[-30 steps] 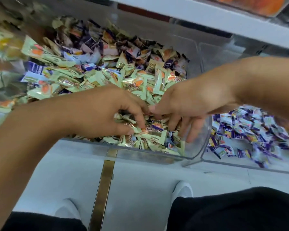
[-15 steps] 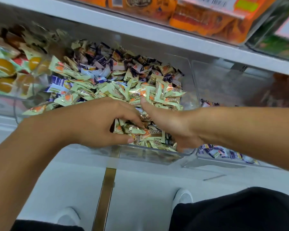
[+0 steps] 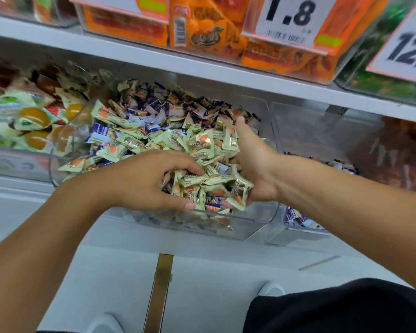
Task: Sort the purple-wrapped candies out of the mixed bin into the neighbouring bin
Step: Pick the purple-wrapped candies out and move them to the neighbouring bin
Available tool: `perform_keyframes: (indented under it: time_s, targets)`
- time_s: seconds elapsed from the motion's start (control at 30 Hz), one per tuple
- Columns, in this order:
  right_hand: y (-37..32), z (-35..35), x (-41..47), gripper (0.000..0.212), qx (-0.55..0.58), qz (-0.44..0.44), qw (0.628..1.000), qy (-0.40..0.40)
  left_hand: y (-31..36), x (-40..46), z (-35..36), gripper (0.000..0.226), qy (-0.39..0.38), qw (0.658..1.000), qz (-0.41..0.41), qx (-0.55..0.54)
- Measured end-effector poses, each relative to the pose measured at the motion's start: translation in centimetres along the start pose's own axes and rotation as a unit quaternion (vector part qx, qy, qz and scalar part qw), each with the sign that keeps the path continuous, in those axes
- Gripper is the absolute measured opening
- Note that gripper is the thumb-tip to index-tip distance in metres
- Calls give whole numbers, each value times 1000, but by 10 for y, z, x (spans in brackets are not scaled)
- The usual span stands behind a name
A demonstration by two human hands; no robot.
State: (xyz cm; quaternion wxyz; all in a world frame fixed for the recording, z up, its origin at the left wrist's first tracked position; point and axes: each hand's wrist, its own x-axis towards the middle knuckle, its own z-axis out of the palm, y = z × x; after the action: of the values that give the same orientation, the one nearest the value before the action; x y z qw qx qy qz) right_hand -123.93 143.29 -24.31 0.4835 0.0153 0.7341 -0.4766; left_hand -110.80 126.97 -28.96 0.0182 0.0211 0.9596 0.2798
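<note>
White shop shelving (image 3: 202,68) carries clear plastic bins. Left hand (image 3: 144,181) digs curled fingers into cream-and-orange wrapped candies (image 3: 199,145) at the clear mixed bin's front edge (image 3: 238,218) — right hand (image 3: 255,164) cups that pile, thumb up. Purple-wrapped candies (image 3: 154,109) lie toward its back; more fill the neighbouring clear bin (image 3: 298,218) rightward.

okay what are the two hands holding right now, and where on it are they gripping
Together, the left hand and right hand cup a heap of pale green-wrapped candies from opposite sides, in the clear plastic mixed bin. No single candy is visibly pinched.
</note>
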Motion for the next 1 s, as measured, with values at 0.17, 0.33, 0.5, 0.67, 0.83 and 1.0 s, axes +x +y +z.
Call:
perform_keyframes:
  time_s: [0.17,0.33,0.5,0.67,0.83,1.0]
  targets:
    - [-26,1,9,80,97,-39,993,-55,10,13,7,92,116,991,-66,21]
    - [-43,2,11,50,145,-113,982,-52,12,27,5,59,214,973,-84,37]
    - [-31,-10,13,34,71,-188,977,-75,15,37,0,42,263,958,-110,32]
    - [-25,-23,15,64,-208,-254,945,21,7,37,-13,47,291,939,-172,70]
    - [-19,-39,7,61,-451,-366,800,150,15,34,-13,50,337,926,-152,74]
    - [-16,-46,-11,31,-471,-424,754,171,25,38,-4,30,297,945,-59,127]
